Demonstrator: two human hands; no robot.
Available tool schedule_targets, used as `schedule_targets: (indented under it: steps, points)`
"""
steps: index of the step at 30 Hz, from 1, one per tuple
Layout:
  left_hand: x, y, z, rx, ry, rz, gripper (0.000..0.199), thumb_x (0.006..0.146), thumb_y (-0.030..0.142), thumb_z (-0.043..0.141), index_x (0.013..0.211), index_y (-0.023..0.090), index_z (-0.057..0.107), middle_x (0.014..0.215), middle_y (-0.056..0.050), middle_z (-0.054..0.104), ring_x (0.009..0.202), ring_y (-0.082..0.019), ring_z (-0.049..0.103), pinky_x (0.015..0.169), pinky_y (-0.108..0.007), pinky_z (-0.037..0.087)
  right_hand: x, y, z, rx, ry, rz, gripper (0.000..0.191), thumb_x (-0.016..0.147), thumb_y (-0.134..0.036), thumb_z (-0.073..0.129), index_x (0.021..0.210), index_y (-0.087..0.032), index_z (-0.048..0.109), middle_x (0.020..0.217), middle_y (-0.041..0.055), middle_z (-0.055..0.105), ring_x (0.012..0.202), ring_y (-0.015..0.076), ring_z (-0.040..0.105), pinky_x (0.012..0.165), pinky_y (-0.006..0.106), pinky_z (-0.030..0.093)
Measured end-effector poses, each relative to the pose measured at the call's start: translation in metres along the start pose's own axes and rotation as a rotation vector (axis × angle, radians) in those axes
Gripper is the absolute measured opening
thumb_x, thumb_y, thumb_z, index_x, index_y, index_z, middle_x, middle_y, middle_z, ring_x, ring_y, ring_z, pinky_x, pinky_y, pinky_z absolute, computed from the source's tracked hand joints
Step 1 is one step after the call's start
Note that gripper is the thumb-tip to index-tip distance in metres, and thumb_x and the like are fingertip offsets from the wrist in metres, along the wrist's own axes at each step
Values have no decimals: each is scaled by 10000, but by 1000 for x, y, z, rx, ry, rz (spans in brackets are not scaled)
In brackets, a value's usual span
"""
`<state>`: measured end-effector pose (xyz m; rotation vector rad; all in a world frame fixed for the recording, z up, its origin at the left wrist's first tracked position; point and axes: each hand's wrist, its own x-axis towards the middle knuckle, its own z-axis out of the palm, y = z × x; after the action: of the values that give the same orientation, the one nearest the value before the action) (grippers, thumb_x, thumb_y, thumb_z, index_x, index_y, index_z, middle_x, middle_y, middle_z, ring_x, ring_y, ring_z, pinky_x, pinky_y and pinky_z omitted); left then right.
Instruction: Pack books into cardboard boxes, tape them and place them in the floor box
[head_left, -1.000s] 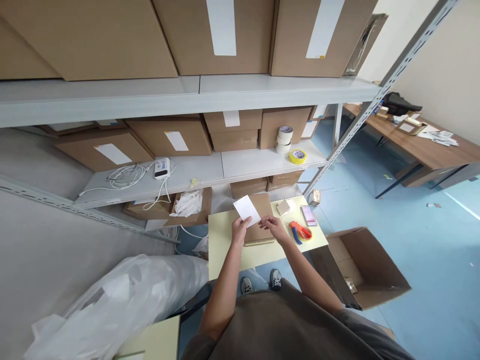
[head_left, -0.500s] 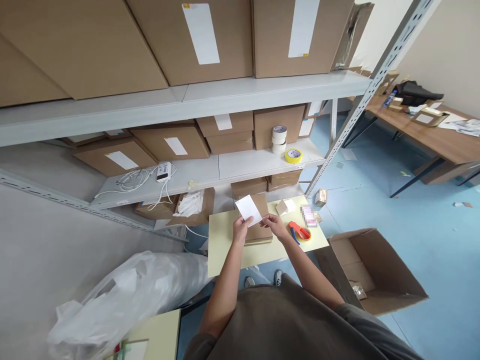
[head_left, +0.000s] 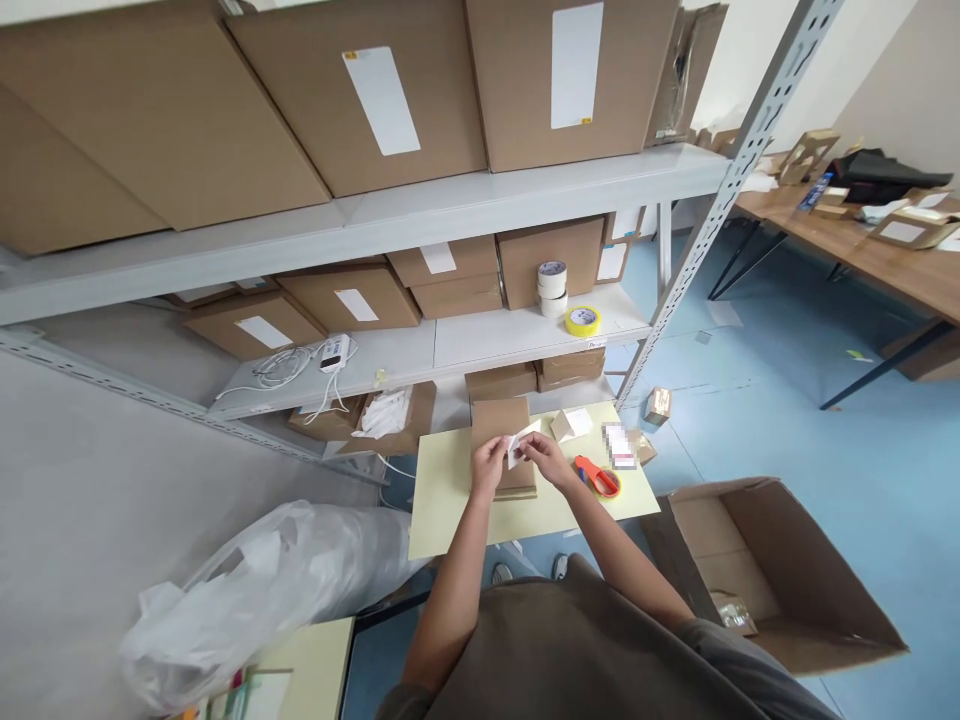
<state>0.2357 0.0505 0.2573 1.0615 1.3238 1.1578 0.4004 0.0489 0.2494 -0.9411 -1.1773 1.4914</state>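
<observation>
Between my two hands, above the cardboard box point(head_left: 501, 412), is a small white label point(head_left: 513, 452), now bent and seen nearly edge-on. My left hand point(head_left: 490, 464) pinches its left side. The fingers of my right hand point(head_left: 546, 458) are closed on its right side, where a white strip sticks up. The flat box lies on a pale yellow table point(head_left: 439, 500). To the right of my right hand rests an orange tape dispenser point(head_left: 598, 476) with a yellow roll. A small box with a white face point(head_left: 571, 424) stands behind it.
Shelves with labelled cartons point(head_left: 367, 120) rise in front. Tape rolls point(head_left: 553, 288) and a power strip point(head_left: 335, 352) sit on the middle shelf. A large open carton point(head_left: 817, 570) stands at right. A plastic bag point(head_left: 285, 570) bulges at left. A brown desk point(head_left: 885, 270) is farther right.
The label, earlier flat and facing up, is now bent between my hands, which have come closer together. The camera view has shifted slightly.
</observation>
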Motion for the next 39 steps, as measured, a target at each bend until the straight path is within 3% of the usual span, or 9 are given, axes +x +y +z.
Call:
schedule_targets:
  steps: [3,6,13,19,23,28,31,34,39]
  points:
    - [-2,-6,2,-78,68,-41,660,837,760,689,1033,143,815,953,-121,813,915,-275,747,816,-347,585,-1,-1,-7,23,-12,28,356,896,-607,727,914,-254,684,878,41,757,870,223,716,821,362,542]
    - [-6,-10,4,-76,19,-69,762,871,830,590,1073,131,818,991,-160,814,960,-297,757,843,-362,585,0,0,-10,46,-1,50,371,893,-619,725,907,-253,665,865,34,752,862,219,725,823,361,549]
    - [-6,-12,10,111,-7,53,509,847,634,747,1011,165,859,918,-67,815,969,-288,735,871,-338,561,10,4,-10,50,42,105,369,798,-565,831,878,-249,658,842,8,729,842,205,711,773,326,535]
    - [11,-23,3,-55,-35,-12,522,803,640,790,969,150,852,897,-72,802,885,-253,719,807,-324,556,12,-3,-11,35,63,94,377,772,-565,862,801,-242,670,833,7,710,837,197,671,807,343,541]
    - [37,-32,-31,-163,166,-28,579,764,702,777,946,154,821,852,-72,780,844,-239,713,757,-319,555,5,3,-17,106,132,116,363,758,-505,864,735,-250,606,791,-4,666,796,204,642,814,379,558]
    - [71,-33,-91,-121,503,-38,579,792,721,705,905,162,799,792,-57,751,880,-263,703,774,-324,543,8,27,-12,143,509,89,378,692,-370,805,601,-256,456,618,-37,530,670,180,560,722,361,547]
    - [80,-27,-113,-89,418,-31,550,818,718,687,865,177,774,754,-40,722,885,-245,678,761,-289,523,27,38,11,120,641,99,366,624,-344,815,586,-255,461,586,-48,514,638,166,548,693,349,548]
    - [81,-21,-131,-111,331,22,547,807,720,710,801,173,733,710,-14,673,809,-203,645,705,-254,489,58,43,45,109,663,116,299,581,-362,845,718,-234,612,641,-42,605,680,171,605,723,341,564]
    - [84,-19,-181,-118,407,111,546,823,721,698,838,174,707,780,-31,697,761,-178,647,692,-248,486,121,63,112,31,488,234,298,555,-366,857,736,-202,686,725,-3,694,736,173,646,734,310,555]
